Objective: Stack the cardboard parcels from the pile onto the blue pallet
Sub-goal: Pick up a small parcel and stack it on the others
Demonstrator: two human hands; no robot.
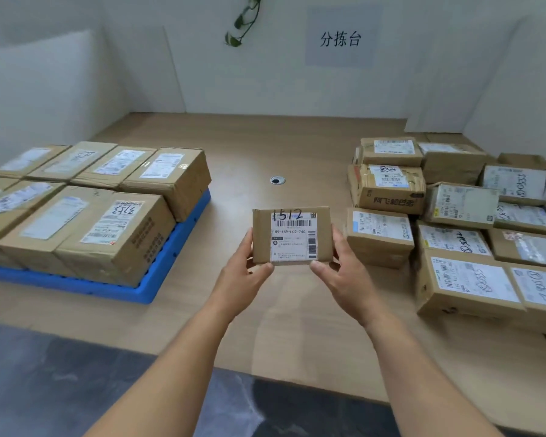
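Head view, held parcel: you hold one small cardboard parcel (292, 238) over the middle of the surface (265, 146), between the pallet and the pile, touching neither.
Left hand: your left hand (246, 272) has its grip pinched on the parcel's left side, thumb on the front near the lower corner. The fingers are hidden behind the box.
Right hand: your right hand (344, 272) pinches the right side the same way, thumb on the label's lower edge and fingers mostly out of sight.
Label: it faces you. "1512" is handwritten at the top and "159-159-L02-740" is printed below the barcode. The smaller print is too blurred to read.
Blue pallet (171, 263): it sits towards the surface's left edge. Only its near and right rims show, and the frame cuts off its left end.
Stacked parcels (108, 216): two rows cover the pallet. The leftmost ones are cropped, so you cannot count them.
Pile (454, 222): it lies at the surface's right edge, with boxes overlapping and running out of frame.
Cable hole (277, 180): it is set in the surface, beyond the held parcel.
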